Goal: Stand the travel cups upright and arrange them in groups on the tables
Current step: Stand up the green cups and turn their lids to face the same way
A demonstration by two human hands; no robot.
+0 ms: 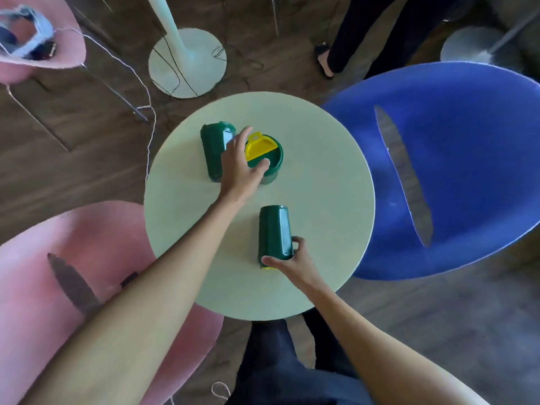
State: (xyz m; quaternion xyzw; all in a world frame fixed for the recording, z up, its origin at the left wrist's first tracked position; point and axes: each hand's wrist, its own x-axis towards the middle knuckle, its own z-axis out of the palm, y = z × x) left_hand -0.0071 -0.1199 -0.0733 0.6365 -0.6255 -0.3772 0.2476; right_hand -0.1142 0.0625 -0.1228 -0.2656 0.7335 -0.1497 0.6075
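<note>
Three dark green travel cups are on a round pale green table [321, 176]. One cup [270, 153] stands upright near the table's middle, its yellow lid facing up; my left hand [241, 165] rests on its top with fingers wrapped round the rim. A second cup [214, 150] lies on its side just left of that hand. The third cup [274, 232] lies on its side nearer to me, its yellow lid end toward me, and my right hand [292, 258] grips it at that end.
A blue chair [467, 171] stands right of the table and a pink chair [58, 287] at the near left. Another pink chair [38, 42] holds items at the far left. A white table base [187, 62] and a person's legs [350, 39] are beyond.
</note>
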